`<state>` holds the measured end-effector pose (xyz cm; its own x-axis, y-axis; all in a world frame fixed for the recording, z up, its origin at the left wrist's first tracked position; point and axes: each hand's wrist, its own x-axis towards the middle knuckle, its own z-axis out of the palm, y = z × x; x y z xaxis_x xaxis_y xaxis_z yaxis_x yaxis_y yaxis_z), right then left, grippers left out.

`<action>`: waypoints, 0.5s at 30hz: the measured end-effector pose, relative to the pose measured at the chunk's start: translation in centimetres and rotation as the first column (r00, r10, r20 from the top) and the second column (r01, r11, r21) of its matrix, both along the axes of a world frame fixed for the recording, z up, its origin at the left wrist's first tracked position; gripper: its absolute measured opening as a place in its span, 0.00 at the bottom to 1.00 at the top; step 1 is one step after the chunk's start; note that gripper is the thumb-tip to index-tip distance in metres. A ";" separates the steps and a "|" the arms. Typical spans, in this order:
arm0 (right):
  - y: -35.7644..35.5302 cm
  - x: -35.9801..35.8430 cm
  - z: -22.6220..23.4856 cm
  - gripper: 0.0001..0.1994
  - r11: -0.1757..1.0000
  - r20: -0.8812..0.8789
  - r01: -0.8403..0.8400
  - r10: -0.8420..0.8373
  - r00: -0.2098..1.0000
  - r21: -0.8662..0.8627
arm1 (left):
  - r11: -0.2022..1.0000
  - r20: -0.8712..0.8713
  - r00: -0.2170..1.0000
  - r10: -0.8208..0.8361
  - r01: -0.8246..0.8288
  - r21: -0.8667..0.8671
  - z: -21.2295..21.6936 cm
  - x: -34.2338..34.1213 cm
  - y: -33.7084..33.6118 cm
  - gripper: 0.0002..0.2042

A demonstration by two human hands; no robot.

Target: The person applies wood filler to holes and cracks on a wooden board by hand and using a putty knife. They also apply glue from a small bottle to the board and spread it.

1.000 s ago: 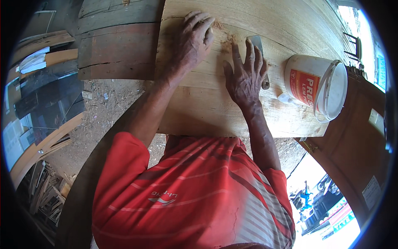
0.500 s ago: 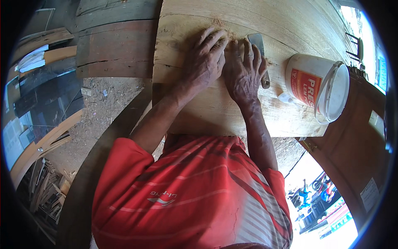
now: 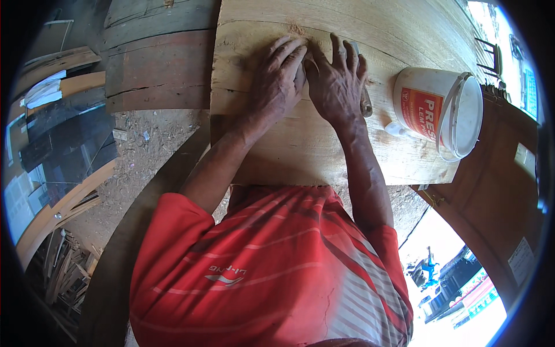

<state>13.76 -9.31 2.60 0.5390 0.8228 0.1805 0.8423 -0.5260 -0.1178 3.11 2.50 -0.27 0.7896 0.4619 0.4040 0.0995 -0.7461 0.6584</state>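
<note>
My left hand [image 3: 280,78] rests on the pale wooden board [image 3: 277,147], its fingers bent a little and laid over the surface beside a small patch of wood dust [image 3: 296,29]. Close by on its right, my right hand [image 3: 337,87] lies palm down with the fingers spread. Nothing shows in either hand, though the undersides of both are hidden. A putty knife [image 3: 366,103] lies along the right hand's outer side; fingers cover most of its blade, and its dark handle sticks out toward me.
A white bucket [image 3: 413,87] with a red label lies on its side on the board's right, with a small white object [image 3: 395,128] beside it. Darker planks [image 3: 156,69] adjoin at the left. Scrap wood [image 3: 66,266] is piled on the floor at lower left.
My right hand has slid forward and its fingers have spread, covering more of the putty knife's blade. My left hand has shifted only slightly. The whole view has moved a little.
</note>
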 end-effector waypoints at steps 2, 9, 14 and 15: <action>-0.9 -0.5 -0.4 0.26 1.000 -0.037 0.000 0.000 0.999 0.010 | 1.000 -0.006 1.000 -0.006 0.006 -0.014 -0.1 -0.1 -0.1 0.18; -2.5 -1.3 -0.2 0.27 1.000 -0.035 0.015 -0.015 0.999 -0.019 | 1.000 0.006 1.000 0.011 -0.011 -0.002 -0.1 0.0 -0.3 0.17; -2.3 -1.5 0.2 0.27 0.999 -0.035 0.045 -0.045 0.998 -0.012 | 1.000 0.006 1.000 0.007 -0.007 -0.005 0.0 -0.1 -0.2 0.17; -2.6 -1.7 0.2 0.27 0.999 -0.031 0.043 -0.043 0.999 -0.017 | 1.000 0.004 1.000 0.004 -0.004 -0.012 0.2 -0.2 -0.3 0.17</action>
<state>12.06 -11.90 2.78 0.5790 0.8016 0.1493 0.8150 -0.5636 -0.1350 2.87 2.24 -0.11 0.7864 0.4693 0.4015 0.0998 -0.7381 0.6673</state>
